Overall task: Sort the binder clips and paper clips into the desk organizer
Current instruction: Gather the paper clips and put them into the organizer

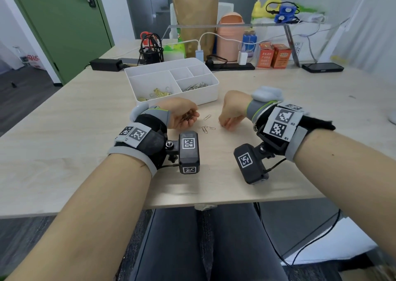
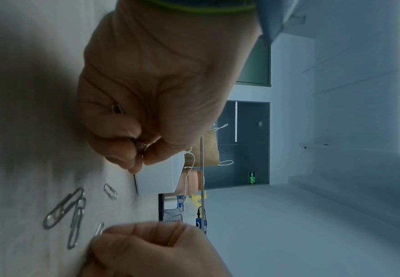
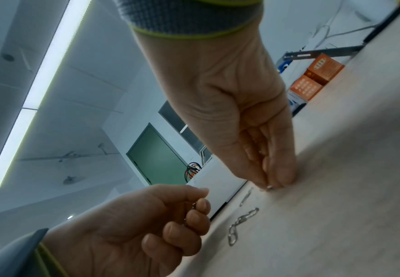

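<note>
Three paper clips [image 1: 207,124] lie loose on the desk [image 1: 64,152] between your hands, near the front edge, just this side of the desk organizer [image 1: 171,81]. On the left, your left hand [image 1: 182,115] is cupped palm-up, fingers curled round a small bunch of clips [image 1: 188,116] already gathered. Middle ground: one clip lies nearer the organizer, two lie together nearer you, long axes slanting across the desk. On the right, your right hand [image 1: 232,111] has its fingertips [image 3: 282,174] down on the desk, pinching at a fourth clip [image 3: 269,187]; whether it's properly gripped, I can't tell. That right hand is the nearer one to the loose three: they lie to its left. The organizer's front-right compartment holds the silver clips, the front-left the yellow binder clips [image 1: 156,93].
</note>
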The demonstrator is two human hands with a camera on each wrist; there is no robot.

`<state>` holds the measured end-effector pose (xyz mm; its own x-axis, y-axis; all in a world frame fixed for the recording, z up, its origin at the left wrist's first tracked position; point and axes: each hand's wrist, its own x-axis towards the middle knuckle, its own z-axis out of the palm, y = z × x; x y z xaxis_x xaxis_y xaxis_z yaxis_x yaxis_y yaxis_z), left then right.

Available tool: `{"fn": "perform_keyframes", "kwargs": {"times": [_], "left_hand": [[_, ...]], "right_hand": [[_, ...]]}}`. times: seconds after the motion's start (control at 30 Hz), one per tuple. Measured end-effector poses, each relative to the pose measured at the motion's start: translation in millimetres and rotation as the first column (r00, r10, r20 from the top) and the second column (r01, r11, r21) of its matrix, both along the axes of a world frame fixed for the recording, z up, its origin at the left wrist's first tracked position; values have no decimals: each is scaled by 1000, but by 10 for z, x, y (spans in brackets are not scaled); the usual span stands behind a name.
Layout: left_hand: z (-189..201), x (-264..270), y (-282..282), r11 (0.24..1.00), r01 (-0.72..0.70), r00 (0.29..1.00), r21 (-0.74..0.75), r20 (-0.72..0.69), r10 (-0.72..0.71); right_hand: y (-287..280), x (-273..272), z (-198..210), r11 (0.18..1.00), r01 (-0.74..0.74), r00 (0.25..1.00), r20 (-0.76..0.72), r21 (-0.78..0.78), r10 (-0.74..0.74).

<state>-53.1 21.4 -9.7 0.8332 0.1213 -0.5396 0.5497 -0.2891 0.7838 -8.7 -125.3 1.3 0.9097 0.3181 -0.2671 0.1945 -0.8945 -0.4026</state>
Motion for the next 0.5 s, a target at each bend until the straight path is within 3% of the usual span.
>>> {"fn": "perform_keyframes", "kwargs": {"times": [0.1, 0.27, 0.4, 0.5], "left_hand": [[-1, 0, 9, 1000, -7, 1000, 1, -3, 7], [8, -15, 23, 1000, -23, 1000, 12, -14, 24], [23, -21, 13, 1000, -24, 999, 17, -23, 24], [10, -27, 12, 999, -28, 999, 19, -19, 28]], "right_hand": [[33, 29, -48, 991, -63, 998, -19, 120, 66], [122, 70, 70, 975, -185, 978, 115, 122, 172], [172, -14, 79, 936, -342, 933, 88, -83, 349], [140, -29, 77, 920, -352, 927, 74, -172, 368]]}}
